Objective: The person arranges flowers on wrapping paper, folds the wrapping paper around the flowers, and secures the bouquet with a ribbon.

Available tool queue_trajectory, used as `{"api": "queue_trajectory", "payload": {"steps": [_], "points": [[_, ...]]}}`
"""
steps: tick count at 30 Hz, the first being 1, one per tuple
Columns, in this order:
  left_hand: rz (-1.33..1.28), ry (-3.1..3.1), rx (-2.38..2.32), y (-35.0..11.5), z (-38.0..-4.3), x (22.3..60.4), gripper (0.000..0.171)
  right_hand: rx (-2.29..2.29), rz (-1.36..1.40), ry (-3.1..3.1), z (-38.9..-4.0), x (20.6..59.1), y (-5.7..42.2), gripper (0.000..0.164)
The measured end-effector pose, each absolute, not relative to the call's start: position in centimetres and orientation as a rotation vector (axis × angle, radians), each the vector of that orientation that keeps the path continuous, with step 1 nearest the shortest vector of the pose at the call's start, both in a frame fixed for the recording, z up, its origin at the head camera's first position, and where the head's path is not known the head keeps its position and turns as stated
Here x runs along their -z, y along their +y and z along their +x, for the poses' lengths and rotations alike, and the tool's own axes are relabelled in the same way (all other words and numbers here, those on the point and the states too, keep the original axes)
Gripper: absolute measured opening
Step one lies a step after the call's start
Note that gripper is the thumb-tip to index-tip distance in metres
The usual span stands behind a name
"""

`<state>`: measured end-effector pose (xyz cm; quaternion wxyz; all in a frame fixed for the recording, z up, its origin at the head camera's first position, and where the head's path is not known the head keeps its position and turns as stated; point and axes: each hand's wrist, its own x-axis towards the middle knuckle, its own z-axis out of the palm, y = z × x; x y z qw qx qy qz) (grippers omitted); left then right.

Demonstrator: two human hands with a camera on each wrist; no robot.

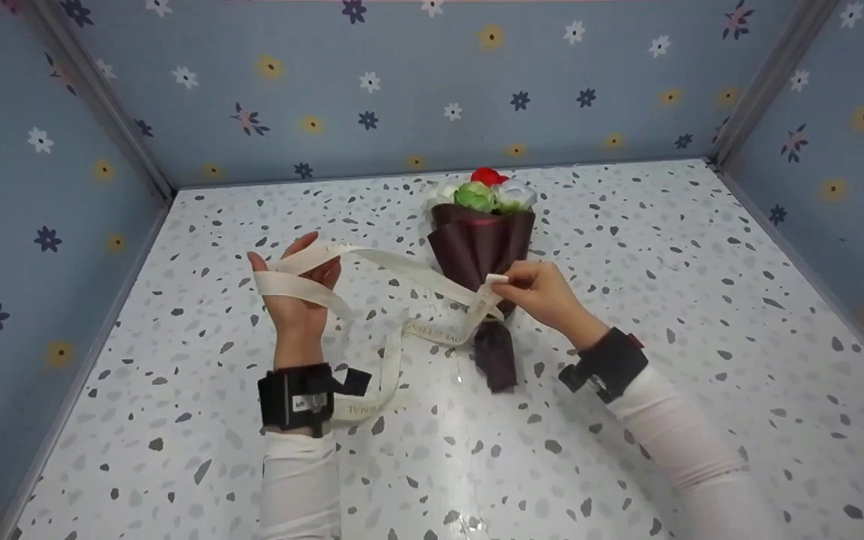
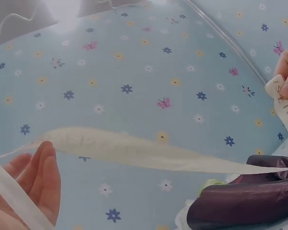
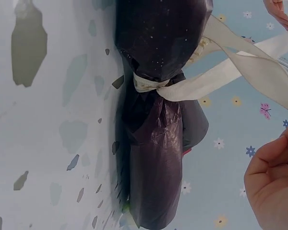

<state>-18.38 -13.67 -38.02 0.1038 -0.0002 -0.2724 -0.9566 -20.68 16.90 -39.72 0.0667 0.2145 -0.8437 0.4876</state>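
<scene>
A bouquet in dark maroon wrapping (image 1: 481,240) lies on the speckled table, with red, green and whitish flower heads (image 1: 475,196) at its far end. Cream ribbon (image 1: 417,271) with printed letters circles its narrow waist, plainly seen as a band (image 3: 146,84) in the right wrist view. My right hand (image 1: 544,294) pinches one end of the ribbon between thumb and fingers, just above the waist. To the left, my left hand (image 1: 301,289) is raised palm up, fingers extended, and the ribbon drapes over it in a loop. In the left wrist view its fingers (image 2: 47,177) look straight.
A loose length of ribbon (image 1: 391,367) trails over the table between the left wrist and the bouquet. Flower-patterned blue panels (image 1: 432,82) enclose the table (image 1: 627,247) at the back and both sides. Each wrist wears a black strap (image 1: 289,397).
</scene>
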Motion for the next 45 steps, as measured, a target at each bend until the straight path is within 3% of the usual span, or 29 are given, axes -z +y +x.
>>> {"api": "queue_trajectory", "payload": {"steps": [6, 12, 15, 19, 22, 27, 31, 36, 42, 45], "points": [[-0.155, -0.949, 2.768, -12.8, -17.0, 36.4, 0.052, -1.501, 0.618, -2.561, -20.8, 39.6, 17.3, 0.01], [-0.5, -1.317, 2.859, -6.9, -15.4, 35.6, 0.036, -1.526, 0.514, -2.668, -21.6, 38.8, 17.9, 0.017], [-0.694, -1.826, 2.812, -3.2, -14.4, 36.1, 0.037, -1.534, 0.468, -2.686, -22.2, 38.4, 18.2, 0.019], [-0.865, -2.7, 1.999, -0.6, -13.3, 36.9, 0.038, -1.577, 0.461, -2.684, -22.7, 38.0, 18.3, 0.02], [-0.838, -3.0, 1.455, 0.1, -12.9, 37.4, 0.042, -1.563, 0.465, -2.712, -22.8, 37.6, 18.2, 0.021], [-0.757, -3.232, 1.159, 0.9, -12.5, 38.3, 0.059, -1.509, 0.468, -2.755, -22.2, 36.5, 18.0, 0.021], [-0.728, -3.306, 1.305, 1.4, -12.6, 39.0, 0.06, -1.506, 0.5, -2.747, -22.2, 36.5, 17.9, 0.021], [-0.907, -2.882, 1.846, 2.4, -12.9, 40.3, 0.023, -1.454, 0.537, -2.747, -22.7, 37.1, 18.1, 0.02], [-1.096, -2.621, 1.755, 4.5, -12.6, 42.2, 0.023, -1.373, 0.582, -2.803, -22.6, 36.7, 18.0, 0.018], [-1.259, -2.757, 1.456, 5.1, -12.3, 42.9, 0.037, -1.365, 0.587, -2.831, -22.6, 36.5, 18.0, 0.018]]}}
